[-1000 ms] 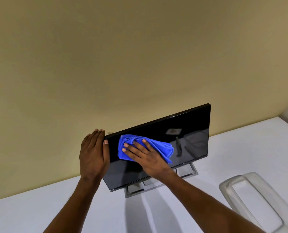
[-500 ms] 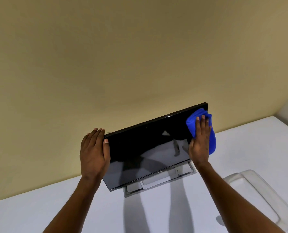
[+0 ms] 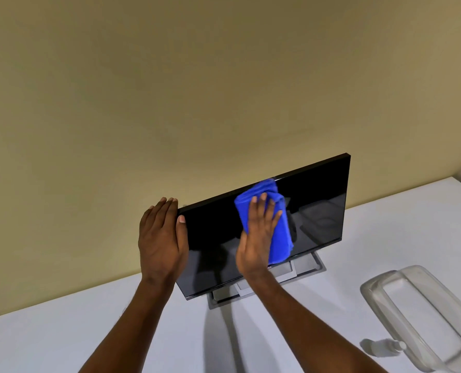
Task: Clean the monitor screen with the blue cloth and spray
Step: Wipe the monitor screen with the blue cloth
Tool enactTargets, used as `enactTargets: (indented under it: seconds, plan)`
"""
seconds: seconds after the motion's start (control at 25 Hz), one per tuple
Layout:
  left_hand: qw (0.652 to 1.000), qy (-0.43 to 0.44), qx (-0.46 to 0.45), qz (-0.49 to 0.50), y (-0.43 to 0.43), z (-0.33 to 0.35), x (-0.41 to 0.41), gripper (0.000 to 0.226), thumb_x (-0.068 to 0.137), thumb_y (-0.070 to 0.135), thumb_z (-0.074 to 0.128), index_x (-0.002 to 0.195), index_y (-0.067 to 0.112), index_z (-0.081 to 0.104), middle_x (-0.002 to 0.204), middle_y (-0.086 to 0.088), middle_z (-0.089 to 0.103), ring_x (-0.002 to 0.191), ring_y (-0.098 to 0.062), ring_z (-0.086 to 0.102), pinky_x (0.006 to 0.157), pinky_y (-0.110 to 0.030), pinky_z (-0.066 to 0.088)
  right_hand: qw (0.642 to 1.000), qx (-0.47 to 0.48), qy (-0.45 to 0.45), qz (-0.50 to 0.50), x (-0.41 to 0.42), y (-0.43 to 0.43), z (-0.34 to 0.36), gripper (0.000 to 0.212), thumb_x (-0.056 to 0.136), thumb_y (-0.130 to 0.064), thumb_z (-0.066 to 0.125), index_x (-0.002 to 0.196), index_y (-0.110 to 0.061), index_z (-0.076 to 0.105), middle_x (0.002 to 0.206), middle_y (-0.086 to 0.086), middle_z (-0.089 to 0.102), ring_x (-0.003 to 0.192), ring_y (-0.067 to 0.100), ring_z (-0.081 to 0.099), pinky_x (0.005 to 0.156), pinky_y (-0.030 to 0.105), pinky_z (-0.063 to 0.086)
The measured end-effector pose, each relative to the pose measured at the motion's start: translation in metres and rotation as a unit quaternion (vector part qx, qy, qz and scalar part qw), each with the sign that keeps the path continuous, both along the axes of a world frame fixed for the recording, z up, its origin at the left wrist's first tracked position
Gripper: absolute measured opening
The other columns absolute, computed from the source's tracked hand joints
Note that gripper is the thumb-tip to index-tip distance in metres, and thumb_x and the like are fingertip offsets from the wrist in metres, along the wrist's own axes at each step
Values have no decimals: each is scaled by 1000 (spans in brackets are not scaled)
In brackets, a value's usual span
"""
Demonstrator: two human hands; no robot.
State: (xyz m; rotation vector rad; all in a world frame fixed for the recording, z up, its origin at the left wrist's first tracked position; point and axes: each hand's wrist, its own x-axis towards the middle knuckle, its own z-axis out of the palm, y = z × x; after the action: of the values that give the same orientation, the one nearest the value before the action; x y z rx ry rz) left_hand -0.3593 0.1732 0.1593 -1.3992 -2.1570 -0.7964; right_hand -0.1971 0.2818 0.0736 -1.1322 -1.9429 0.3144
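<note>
Gripping the left edge of the glossy black flat monitor (image 3: 318, 208) near the white table's (image 3: 62, 332) back edge, the left hand (image 3: 162, 238) steadies it. At screen centre, the right hand (image 3: 256, 238) presses flat, fingers spread, on the bunched blue microfibre cloth (image 3: 280, 230). Pushing too hard could tip the monitor backward; the small clear spray bottle (image 3: 382, 347) lying by the front right corner could roll off.

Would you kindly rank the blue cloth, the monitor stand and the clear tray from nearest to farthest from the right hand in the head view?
1. Blue cloth: pressed under the right hand on the screen.
2. Monitor stand: just below, beneath the screen.
3. Clear tray: far right on the table.
</note>
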Motion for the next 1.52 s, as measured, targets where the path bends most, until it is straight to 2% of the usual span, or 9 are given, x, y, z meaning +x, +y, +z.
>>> enactTargets:
  seconds: [0.2,0.32,0.44,0.64,0.8,0.96,1.12,1.32,1.52]
  plan:
    - [1000,-21,1,-6,-2,1,2,50,107,26,34,136,-1,65,141,-16,66,139,-30,57,120,-46,38,957,168,-206,117,-45,-47,-26,104,82,-18,54,168,-19,-5,177,2,-11,163,32,-16,130,54,-17]
    - [1000,-25,1,-6,-3,3,3,51,107,26,34,137,0,65,141,-15,66,139,-30,56,121,-46,38,901,233,-296,214,-40,-50,-42,124,75,-21,77,168,-21,-4,177,0,6,160,27,-27,130,51,-20]
    - [1000,-26,-4,-5,-4,4,3,50,107,26,34,138,1,65,142,-13,66,140,-29,55,122,-44,36,828,310,-350,308,-6,-31,-51,115,82,-10,65,166,-15,-15,176,5,-16,160,24,-26,131,46,-19]
    - [1000,-18,-16,-5,-4,6,3,49,106,24,36,137,0,65,141,-14,66,139,-30,56,121,-46,38,786,336,-365,370,64,22,-44,91,84,4,57,166,-22,25,174,-7,20,163,11,-2,134,35,-6]
    - [1000,-19,-24,-3,-6,6,0,51,106,26,34,137,0,65,142,-14,66,139,-30,56,121,-45,37,796,315,-386,344,122,67,-26,85,89,6,46,166,-23,24,176,-9,13,164,11,3,134,37,-8]
    - [999,-13,-29,-4,-6,2,-2,51,106,26,34,138,0,64,143,-14,65,141,-30,54,122,-45,35,815,301,-409,279,169,113,2,97,86,3,53,168,-27,12,177,-11,3,165,14,-1,134,41,-8]
    - [1000,-8,-20,-1,-5,0,-3,50,106,25,35,137,0,65,141,-14,66,139,-30,55,121,-45,36,871,278,-385,128,189,140,27,92,84,-3,46,168,-25,13,176,-4,7,165,23,0,132,53,11]
    - [1000,-16,-17,-2,-2,2,-2,51,106,27,34,137,0,65,141,-15,66,139,-31,55,120,-47,37,980,79,-179,-46,165,110,16,101,73,18,61,163,-8,24,170,13,23,159,39,22,128,65,20]
    - [1000,-7,-13,-4,-4,1,0,50,106,26,34,136,0,65,140,-15,67,138,-31,56,120,-46,37,958,-157,-52,-233,110,76,3,90,89,6,48,166,-2,2,176,16,-1,164,34,0,134,50,7]
